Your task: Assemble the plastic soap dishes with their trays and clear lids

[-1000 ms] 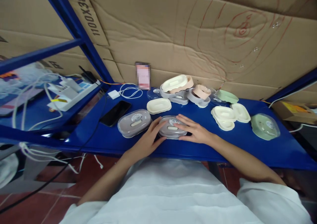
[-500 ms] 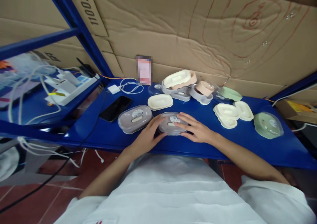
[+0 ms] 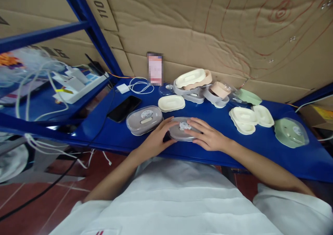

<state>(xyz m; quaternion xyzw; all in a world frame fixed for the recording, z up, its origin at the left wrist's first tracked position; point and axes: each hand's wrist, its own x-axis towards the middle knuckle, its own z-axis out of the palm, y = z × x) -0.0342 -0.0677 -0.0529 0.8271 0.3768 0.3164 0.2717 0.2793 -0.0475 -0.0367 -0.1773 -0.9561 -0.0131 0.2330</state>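
One gray oval box (image 3: 179, 133) lies between our left hand (image 3: 156, 138), its thumb and fingers half-open around the left end, and our right hand (image 3: 212, 138), fingers spread over the right end and top. We see it flat near the front edge of the blue table (image 3: 262, 141), long axis running left to right. Our fingers partly hide its ends and label (image 3: 185, 125). Beyond, we find the screen of an upright phone (image 3: 155, 68) pixelated.

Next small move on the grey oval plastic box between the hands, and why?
Perhaps lightly press the clear plastic lid of the box: the left hand is at its left end, the right hand partly covers its top, and the lid's seating is unclear.
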